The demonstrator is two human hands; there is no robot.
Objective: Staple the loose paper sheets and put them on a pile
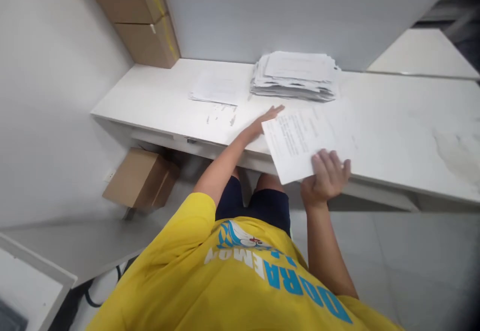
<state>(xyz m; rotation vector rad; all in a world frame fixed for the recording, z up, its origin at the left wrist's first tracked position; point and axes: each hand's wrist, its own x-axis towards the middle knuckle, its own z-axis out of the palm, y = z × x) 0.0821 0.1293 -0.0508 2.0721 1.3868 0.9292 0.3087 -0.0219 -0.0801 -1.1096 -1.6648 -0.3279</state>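
My right hand (327, 177) grips the near right edge of a printed sheet of paper (296, 138), fingers over its top face. The sheet is tilted above the front edge of the white desk (157, 93); its far right part is blurred. My left hand (267, 119) reaches over the desk at the sheet's left edge. Its fingers are stretched out, and I cannot tell whether it touches the sheet. Behind both hands lies a thick, uneven pile of papers (296, 83). To its left is a thin stack of papers (215, 88).
Cardboard boxes (150, 41) are stacked at the desk's back left corner. Another cardboard box (135, 176) sits below the desk on the left. A grey panel (262, 16) stands along the desk's back. Small dark marks (221, 117) show near the thin stack.
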